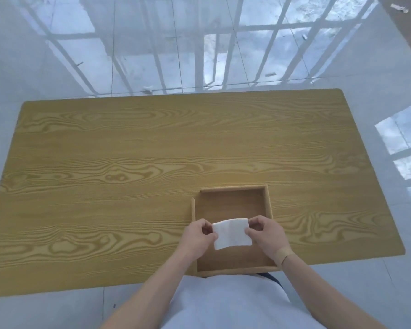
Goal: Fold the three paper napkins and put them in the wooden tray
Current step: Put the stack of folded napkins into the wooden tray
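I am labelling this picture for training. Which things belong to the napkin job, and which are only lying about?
Job:
- paper napkin, held by both hands over the tray
- wooden tray
- left hand
- right hand

Lying about:
- table
- small scraps on the floor

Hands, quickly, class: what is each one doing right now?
Left hand: pinches the left edge of the folded napkin above the wooden tray.
Right hand: pinches the napkin's right edge.
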The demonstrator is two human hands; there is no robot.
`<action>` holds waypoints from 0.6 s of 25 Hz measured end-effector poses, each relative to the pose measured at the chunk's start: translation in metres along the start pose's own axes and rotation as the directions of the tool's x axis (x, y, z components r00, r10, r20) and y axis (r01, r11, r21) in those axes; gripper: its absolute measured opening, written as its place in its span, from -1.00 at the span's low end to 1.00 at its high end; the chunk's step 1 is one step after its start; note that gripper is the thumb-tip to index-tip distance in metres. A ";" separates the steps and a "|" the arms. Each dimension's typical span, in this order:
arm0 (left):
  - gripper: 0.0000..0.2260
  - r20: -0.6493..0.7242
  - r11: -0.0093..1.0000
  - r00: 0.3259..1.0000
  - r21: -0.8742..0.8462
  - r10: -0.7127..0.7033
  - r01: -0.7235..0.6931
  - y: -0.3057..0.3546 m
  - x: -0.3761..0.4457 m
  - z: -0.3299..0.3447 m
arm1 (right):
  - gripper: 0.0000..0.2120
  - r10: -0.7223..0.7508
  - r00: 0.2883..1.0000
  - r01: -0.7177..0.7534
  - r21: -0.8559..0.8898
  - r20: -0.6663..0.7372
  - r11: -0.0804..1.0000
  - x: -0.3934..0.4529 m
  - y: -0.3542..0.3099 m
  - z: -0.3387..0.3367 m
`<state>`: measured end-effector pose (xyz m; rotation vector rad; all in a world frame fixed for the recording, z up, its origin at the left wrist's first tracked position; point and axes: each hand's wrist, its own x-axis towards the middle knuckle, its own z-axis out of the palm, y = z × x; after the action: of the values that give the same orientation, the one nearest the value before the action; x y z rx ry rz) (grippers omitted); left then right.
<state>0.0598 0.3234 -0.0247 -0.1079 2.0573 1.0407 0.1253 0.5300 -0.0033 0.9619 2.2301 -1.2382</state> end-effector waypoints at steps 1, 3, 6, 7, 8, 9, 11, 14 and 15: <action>-0.92 -0.018 1.000 1.000 -0.003 -0.010 0.010 0.002 0.001 0.002 | -0.93 0.003 1.000 -0.003 -0.010 0.020 1.000 0.005 0.001 -0.002; -0.92 -0.054 0.999 0.998 0.025 -0.032 0.033 0.006 0.001 0.008 | -0.94 0.013 0.998 -0.011 -0.040 0.054 0.999 0.012 0.003 -0.007; -0.97 -0.093 0.993 0.993 0.086 -0.073 0.081 0.010 0.000 0.018 | -0.94 0.027 0.996 -0.020 -0.080 0.090 0.997 0.018 0.009 -0.009; -0.97 -0.098 0.990 0.992 0.109 -0.083 0.093 0.012 0.001 0.020 | -0.94 0.027 0.995 -0.015 -0.113 0.098 0.993 0.019 0.010 -0.009; -0.97 -0.104 0.987 0.990 0.124 -0.093 0.106 0.014 0.001 0.021 | -0.94 0.025 0.994 -0.010 -0.144 0.105 0.990 0.020 0.010 -0.009; -0.97 -0.110 0.985 0.989 0.132 -0.100 0.114 0.015 0.001 0.022 | -0.94 0.020 0.993 -0.001 -0.161 0.113 0.987 0.021 0.011 -0.010; -0.96 -0.132 0.981 0.986 0.149 -0.104 0.124 0.018 -0.001 0.022 | -0.92 -0.003 0.993 0.024 -0.181 0.120 0.983 0.021 0.011 -0.010; -0.95 -0.169 0.971 0.980 0.195 -0.105 0.138 0.022 -0.002 0.024 | -0.92 -0.005 0.994 0.028 -0.207 0.110 0.978 0.021 0.010 -0.007; -0.95 -0.175 0.964 0.980 0.228 -0.098 0.137 0.022 -0.002 0.025 | -0.93 -0.008 0.995 0.029 -0.213 0.101 0.977 0.020 0.009 -0.005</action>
<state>0.0676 0.3551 -0.0174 -0.1948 2.2779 0.7252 0.1185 0.5454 -0.0186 0.7810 2.2424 -1.0050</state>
